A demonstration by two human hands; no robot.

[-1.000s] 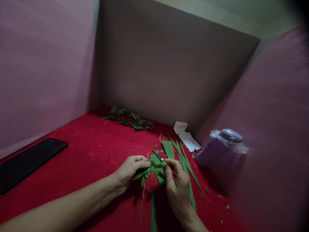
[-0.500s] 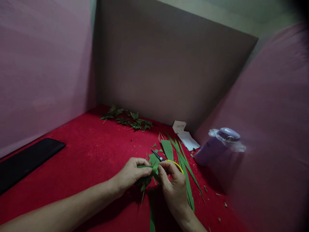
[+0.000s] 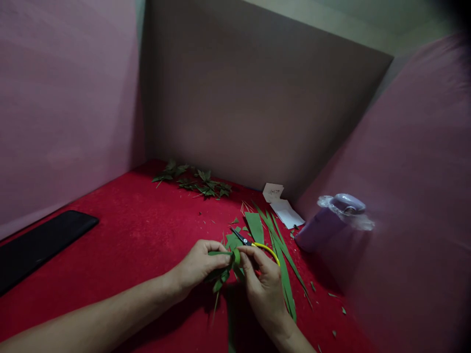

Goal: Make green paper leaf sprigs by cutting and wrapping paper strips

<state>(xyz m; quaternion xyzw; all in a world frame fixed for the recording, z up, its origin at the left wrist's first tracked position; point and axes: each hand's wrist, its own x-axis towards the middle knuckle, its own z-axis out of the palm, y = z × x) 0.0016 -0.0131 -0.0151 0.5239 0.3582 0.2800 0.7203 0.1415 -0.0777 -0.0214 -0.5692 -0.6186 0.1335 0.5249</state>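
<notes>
While left hand (image 3: pixel 201 266), right hand (image 3: pixel 264 280) pinch — green strip (image 3: pixel 236 257), looped between.

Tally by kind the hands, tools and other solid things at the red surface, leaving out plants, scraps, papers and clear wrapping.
Hands, left hand and right hand: 2
Scissors, yellow handle showing: 1 pair
Purple container: 1
Flat black object: 1
Total: 5
</notes>
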